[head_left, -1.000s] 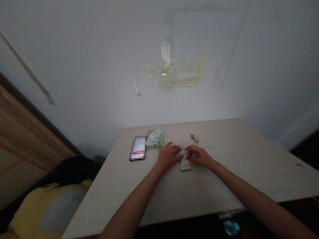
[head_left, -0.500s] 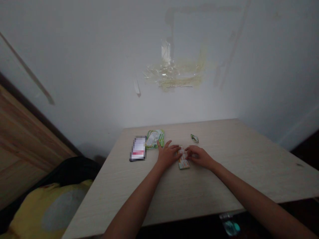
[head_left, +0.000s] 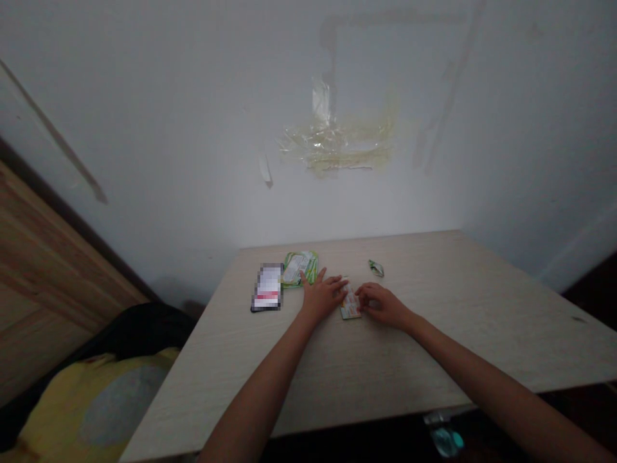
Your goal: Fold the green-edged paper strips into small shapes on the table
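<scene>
A small flat packet [head_left: 351,307], pale with orange and yellow print, lies on the table between my hands. My left hand [head_left: 322,297] rests palm down at its left side, fingers stretched and spread, the fingertips on its left edge. On the other side, my right hand [head_left: 383,302] has its fingers curled in, with the tips at the packet's right edge. How firmly they grip it is hard to make out. Just beyond my left hand lies a green and white pouch [head_left: 295,267].
A phone [head_left: 268,287] with a blurred screen lies left of the pouch. A small torn green scrap [head_left: 376,268] sits behind my right hand. The pale wooden table [head_left: 434,270] meets a taped white wall [head_left: 193,128]. A yellow plush [head_left: 62,405] is at lower left, a bottle [head_left: 446,442] below the table.
The packet has shifted a little left and away from me. My left hand has moved slightly left with it, and my right fingertips have followed.
</scene>
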